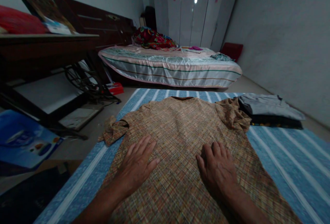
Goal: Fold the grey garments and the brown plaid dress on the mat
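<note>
A brown checked short-sleeved shirt (177, 138) lies spread out on a blue and white striped sheet (286, 155), its collar at the far end. Both sleeves are crumpled, the left one bent out past the sheet's left edge. My left hand (138, 162) rests flat on the left half of the shirt, fingers stretched and thumb apart. On the right half, my right hand (218, 164) lies palm down with its fingers slightly bent and spread. Neither hand grips the cloth. The shirt's near hem runs out of view at the bottom.
Folded clothes (270, 109), grey over black, are stacked beside the right sleeve. Beyond the sheet stands a bed (170, 67) with a red floral bundle (153, 38). At left are a treadle sewing table (48, 50) and a blue bag (27, 140).
</note>
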Motion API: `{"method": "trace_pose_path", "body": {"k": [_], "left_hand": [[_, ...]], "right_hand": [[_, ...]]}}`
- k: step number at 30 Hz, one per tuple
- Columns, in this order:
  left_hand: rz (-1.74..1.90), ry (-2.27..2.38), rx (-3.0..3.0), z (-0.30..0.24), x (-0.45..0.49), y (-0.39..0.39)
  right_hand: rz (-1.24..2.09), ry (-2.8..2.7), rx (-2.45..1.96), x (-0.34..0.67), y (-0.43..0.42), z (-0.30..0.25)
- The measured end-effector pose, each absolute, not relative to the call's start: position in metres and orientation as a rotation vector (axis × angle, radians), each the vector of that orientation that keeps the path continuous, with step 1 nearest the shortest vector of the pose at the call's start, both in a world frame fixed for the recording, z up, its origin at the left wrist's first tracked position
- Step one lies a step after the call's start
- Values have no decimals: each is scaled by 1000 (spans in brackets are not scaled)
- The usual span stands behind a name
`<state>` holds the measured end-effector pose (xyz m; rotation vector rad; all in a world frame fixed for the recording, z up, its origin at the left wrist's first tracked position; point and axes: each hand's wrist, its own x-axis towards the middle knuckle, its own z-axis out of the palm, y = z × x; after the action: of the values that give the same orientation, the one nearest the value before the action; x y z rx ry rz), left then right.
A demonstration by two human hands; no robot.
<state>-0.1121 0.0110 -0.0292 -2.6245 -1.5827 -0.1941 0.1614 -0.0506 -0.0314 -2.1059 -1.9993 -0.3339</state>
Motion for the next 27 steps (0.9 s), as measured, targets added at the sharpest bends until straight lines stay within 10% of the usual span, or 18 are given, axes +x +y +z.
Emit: {"method": "trace_pose_path", "body": {"k": [27], "left_hand": [[-123,-1630,-2641,-25,-109,6]], "right_hand": [[-386,-2002,-2054,164,-54,-36]]}}
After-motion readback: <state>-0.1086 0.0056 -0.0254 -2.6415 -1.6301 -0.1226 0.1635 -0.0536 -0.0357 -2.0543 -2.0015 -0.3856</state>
